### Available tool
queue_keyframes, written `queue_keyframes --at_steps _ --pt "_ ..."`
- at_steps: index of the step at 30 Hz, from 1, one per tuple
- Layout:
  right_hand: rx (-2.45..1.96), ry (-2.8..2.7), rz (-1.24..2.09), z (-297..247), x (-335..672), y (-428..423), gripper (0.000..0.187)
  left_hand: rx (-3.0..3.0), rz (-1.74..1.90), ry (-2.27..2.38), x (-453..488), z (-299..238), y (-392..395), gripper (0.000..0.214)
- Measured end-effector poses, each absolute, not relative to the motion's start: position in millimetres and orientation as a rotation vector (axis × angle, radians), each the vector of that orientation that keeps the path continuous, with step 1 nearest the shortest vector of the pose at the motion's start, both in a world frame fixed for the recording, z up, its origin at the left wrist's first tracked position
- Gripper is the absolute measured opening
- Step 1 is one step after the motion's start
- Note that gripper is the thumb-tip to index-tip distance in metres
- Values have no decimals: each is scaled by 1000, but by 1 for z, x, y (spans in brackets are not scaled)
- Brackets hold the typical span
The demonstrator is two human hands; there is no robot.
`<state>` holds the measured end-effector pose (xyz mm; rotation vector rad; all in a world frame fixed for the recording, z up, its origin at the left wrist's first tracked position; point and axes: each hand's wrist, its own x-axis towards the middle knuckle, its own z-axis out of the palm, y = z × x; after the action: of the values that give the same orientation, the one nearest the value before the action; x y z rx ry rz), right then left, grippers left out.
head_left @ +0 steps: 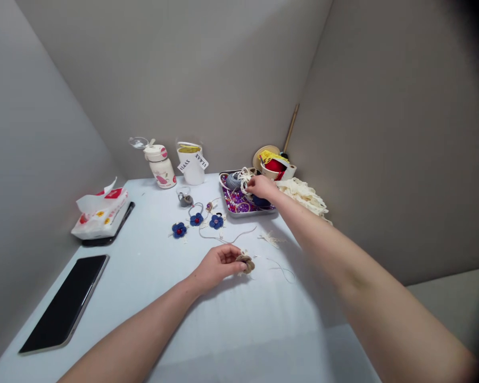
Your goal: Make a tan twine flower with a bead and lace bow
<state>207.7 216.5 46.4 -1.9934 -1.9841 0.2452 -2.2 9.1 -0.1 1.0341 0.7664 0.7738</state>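
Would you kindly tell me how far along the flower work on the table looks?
Looking done: three blue flowers lie on the table. In hand: the left hand pinches a brown piece, and the right hand grasps cream cord over the bead tray. Seemingly left: the brown piece lies apart from the blue flowers, with loose cord between them.

The tray (250, 213) sits behind the flowers (196, 219), right of the mug (191, 165).
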Motion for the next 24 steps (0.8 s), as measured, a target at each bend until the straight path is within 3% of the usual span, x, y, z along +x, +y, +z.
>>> queue_keyframes --at_steps 11,13,18,24 --pt "-2092 -1761 127 45 202 266 45 1016 741 777 -3 0 9 36" --pt "-2059 -1773 153 45 199 272 44 1024 740 782 -3 -2 10 37" --pt "-1937 -1736 211 52 206 284 20 1015 750 752 -3 -7 12 38" --pt "-1700 -1516 138 97 225 297 30 1017 738 770 -3 -6 10 35"
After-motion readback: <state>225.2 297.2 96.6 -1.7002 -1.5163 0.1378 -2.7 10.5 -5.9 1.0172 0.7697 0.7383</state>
